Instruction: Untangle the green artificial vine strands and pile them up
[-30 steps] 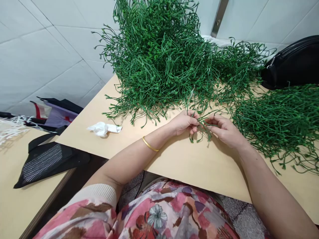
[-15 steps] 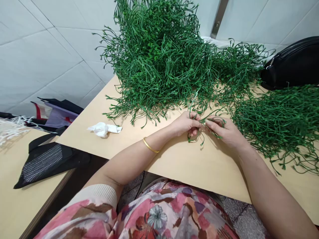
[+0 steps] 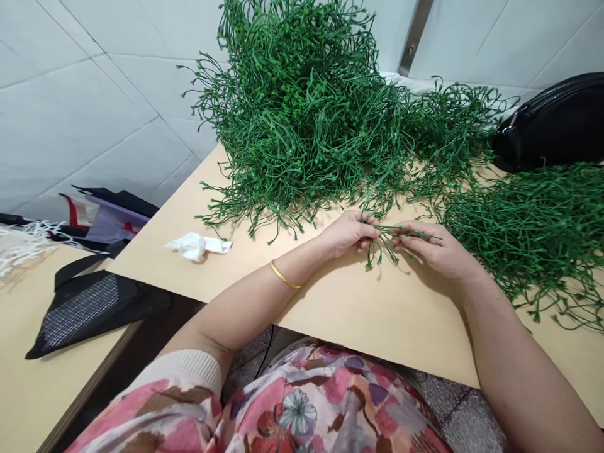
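Note:
Between my two hands is a small bunch of thin green artificial-looking stems [image 3: 385,234] with budded tips, some of them hanging down toward the tabletop. My left hand [image 3: 350,234] pinches the bunch between thumb and fingers. On the other side, my right hand [image 3: 438,251] is closed on stems that stick out past its fingers. Just beyond my hands rises a big tangled heap of the same green stems [image 3: 302,126]. A second pile of stems [image 3: 523,226] lies to the right of my right hand. Fingers hide part of the bunch.
A crumpled white tissue [image 3: 193,245] lies on the light wood table [image 3: 302,296], left of my forearm. At the far right sits a black bag [image 3: 557,123]. A black mesh pouch [image 3: 85,305] and a folded purple umbrella-like item [image 3: 113,217] are at left. A tiled wall stands behind.
My right hand has shifted slightly right, farther from my left hand. The stems between them now lie straighter, and the upright pale strand above my left hand has dropped from view.

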`<state>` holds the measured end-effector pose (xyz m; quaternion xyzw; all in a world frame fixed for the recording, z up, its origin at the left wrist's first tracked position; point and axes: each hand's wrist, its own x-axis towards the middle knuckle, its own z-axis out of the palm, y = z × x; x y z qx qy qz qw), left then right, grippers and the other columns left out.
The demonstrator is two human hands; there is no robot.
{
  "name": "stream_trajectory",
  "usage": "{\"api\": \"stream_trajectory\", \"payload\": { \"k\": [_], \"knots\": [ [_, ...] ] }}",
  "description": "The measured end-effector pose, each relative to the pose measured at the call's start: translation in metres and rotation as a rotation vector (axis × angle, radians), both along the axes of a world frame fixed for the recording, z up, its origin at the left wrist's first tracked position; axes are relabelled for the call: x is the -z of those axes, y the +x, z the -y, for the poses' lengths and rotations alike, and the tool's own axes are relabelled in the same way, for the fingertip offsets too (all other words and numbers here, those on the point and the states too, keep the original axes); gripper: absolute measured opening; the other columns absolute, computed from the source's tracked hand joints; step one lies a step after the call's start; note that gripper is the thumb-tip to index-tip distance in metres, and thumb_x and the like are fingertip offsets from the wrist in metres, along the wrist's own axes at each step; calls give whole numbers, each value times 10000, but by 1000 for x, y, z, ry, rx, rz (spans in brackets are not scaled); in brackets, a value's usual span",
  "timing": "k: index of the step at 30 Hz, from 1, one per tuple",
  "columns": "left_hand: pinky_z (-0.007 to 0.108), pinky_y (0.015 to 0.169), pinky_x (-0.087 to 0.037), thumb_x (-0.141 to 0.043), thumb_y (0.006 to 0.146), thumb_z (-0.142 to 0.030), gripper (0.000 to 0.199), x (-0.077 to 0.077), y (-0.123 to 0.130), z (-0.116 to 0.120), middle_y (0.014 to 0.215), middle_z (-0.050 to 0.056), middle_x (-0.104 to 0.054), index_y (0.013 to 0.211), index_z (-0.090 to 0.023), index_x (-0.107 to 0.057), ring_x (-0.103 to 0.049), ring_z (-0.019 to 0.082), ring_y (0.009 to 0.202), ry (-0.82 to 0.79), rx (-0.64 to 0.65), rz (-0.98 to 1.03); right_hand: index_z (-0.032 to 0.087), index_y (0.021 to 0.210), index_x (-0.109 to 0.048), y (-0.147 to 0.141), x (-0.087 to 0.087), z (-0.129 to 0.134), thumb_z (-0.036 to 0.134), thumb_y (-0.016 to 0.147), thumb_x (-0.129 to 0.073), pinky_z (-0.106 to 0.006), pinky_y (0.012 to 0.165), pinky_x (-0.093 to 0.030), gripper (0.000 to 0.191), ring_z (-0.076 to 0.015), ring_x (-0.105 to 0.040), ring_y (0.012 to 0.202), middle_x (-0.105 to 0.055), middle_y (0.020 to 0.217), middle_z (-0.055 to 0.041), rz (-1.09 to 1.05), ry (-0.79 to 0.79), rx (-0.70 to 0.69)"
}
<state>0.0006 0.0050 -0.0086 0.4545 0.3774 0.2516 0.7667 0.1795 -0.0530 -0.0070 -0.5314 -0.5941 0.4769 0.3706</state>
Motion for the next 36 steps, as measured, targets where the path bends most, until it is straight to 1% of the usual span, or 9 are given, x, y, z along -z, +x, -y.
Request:
{"api": "stream_trajectory", "payload": {
  "k": [6, 9, 15, 19, 22, 25, 30, 34, 36],
  "knots": [
    [154, 350, -229, -580, 728, -51, 189, 1, 4, 8, 397, -90, -381, 640, -155, -449, -312, 18, 313, 178, -20, -120, 183, 955, -686, -5, -5, 0, 428, 762, -642, -326, 786, -479, 315, -201, -602, 850, -687, 915, -63, 116, 93, -117],
    [158, 349, -230, -586, 739, -76, 213, 3, 4, 9, 387, -92, -375, 628, -162, -426, -313, 22, 314, 221, -1, -108, 168, 947, -674, -11, -1, -1, 393, 737, -666, -316, 769, -475, 307, -193, -602, 823, -686, 884, -53, 93, 101, -89],
    [172, 348, -280, -583, 702, -47, 183, 5, 1, 3, 392, -87, -383, 628, -154, -454, -350, 35, 310, 223, 115, -83, 180, 843, -693, -7, 7, -4, 356, 766, -626, -302, 750, -448, 203, -177, -587, 808, -686, 857, -40, 75, 84, -70],
    [163, 346, -283, -585, 680, -42, 176, 5, 0, 3, 407, -89, -391, 634, -154, -456, -349, 29, 312, 210, 116, -46, 177, 762, -670, -11, 10, -4, 352, 772, -604, -278, 712, -438, 187, -157, -563, 750, -661, 785, -26, 47, 116, 37],
    [156, 335, -261, -606, 683, -88, 180, 3, -1, 3, 413, -86, -398, 631, -157, -448, -348, 25, 307, 173, 132, -3, 177, 671, -615, -16, 6, -3, 361, 793, -567, -259, 634, -414, 226, -132, -506, 652, -604, 684, -11, 109, 147, 92],
    [153, 311, -218, -640, 674, -139, 189, 1, -3, 2, 408, -88, -388, 631, -156, -456, -306, 15, 285, 153, 176, -11, 189, 596, -562, -17, -1, -1, 354, 800, -548, -277, 670, -417, 262, -140, -492, 648, -556, 627, -10, 208, 179, 27],
    [136, 312, -177, -730, 590, -204, 283, -6, -9, 3, 457, -62, -458, 645, -160, -456, -281, 6, 311, -10, 363, 130, 213, 668, -585, -21, -9, 7, 471, 713, -593, -323, 707, -451, 262, -196, -552, 760, -587, 724, -41, -130, 31, -59],
    [118, 314, -175, -740, 555, -183, 293, -14, -15, 9, 432, -75, -374, 649, -165, -463, -283, 20, 343, -127, 472, 249, 214, 658, -571, -30, -15, 18, 466, 631, -642, -330, 587, -421, 263, -175, -498, 621, -539, 640, -39, -280, -69, 4],
    [125, 305, -192, -729, 541, -159, 283, -17, -18, 11, 433, -72, -357, 630, -163, -461, -284, 26, 346, -155, 491, 282, 213, 589, -530, -35, -20, 23, 434, 641, -636, -319, 525, -373, 251, -143, -418, 518, -460, 540, -14, -353, -36, 13]
  ]
}}
